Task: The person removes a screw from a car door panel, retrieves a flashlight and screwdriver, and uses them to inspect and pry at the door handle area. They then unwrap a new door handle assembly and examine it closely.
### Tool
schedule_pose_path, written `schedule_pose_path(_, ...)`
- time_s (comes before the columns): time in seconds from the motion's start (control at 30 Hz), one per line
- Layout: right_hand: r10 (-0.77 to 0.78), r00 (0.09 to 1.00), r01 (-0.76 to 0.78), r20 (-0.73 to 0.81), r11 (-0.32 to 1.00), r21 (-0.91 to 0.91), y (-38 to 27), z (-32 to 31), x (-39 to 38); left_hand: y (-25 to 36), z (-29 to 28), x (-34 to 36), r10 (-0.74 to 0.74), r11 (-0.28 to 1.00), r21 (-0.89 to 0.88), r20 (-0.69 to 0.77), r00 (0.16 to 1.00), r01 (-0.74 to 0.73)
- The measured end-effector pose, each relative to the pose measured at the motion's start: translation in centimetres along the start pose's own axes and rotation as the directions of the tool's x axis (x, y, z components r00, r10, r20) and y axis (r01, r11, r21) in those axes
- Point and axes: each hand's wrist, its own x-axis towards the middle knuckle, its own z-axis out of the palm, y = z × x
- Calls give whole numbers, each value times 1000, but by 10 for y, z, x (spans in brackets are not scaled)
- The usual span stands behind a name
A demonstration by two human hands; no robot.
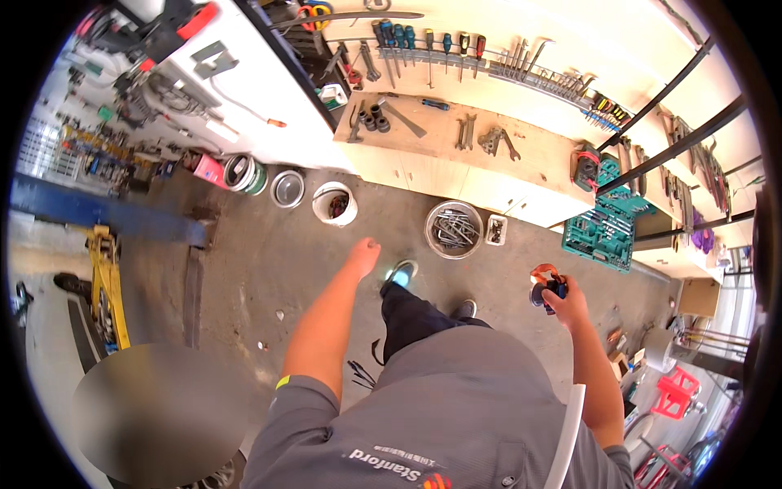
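Observation:
My left hand (369, 251) hangs in front of me with its fingers curled in, and nothing shows in it. It is over the concrete floor, nearest to a white bucket (348, 213) with dark things inside. Out to the right, my right hand (569, 303) is closed around a small dark blue and black object with orange parts (547, 274); its exact kind I cannot make out. A round metal basin (429, 238) full of metal tools or sockets stands on the floor ahead, beside a small white tub (489, 239).
A wooden workbench (489, 167) with wrenches and a hammer runs along the wall, under hanging screwdrivers (430, 57). An open green socket case (599, 236) stands to its right. More buckets (244, 174), a blue lift beam (106, 213) and a yellow jack (108, 277) are at left.

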Motion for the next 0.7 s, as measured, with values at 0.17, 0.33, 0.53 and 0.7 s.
schedule_pose_path(0.17,234,965,-244,-114,966,-85,38,54,-8,34,-2,129,-26,977,214,171,985,-12)
schedule_pose_path(0.33,625,769,-639,-133,754,-153,68,111,-119,49,30,193,-24,916,375,399,917,-140)
schedule_pose_path(0.53,768,638,-764,-49,640,80,117,169,-188,39,40,234,69,926,297,477,876,-234)
schedule_pose_path(0.7,693,718,-696,-66,716,-57,-18,183,-111,-5,40,252,-11,841,460,539,842,-284)
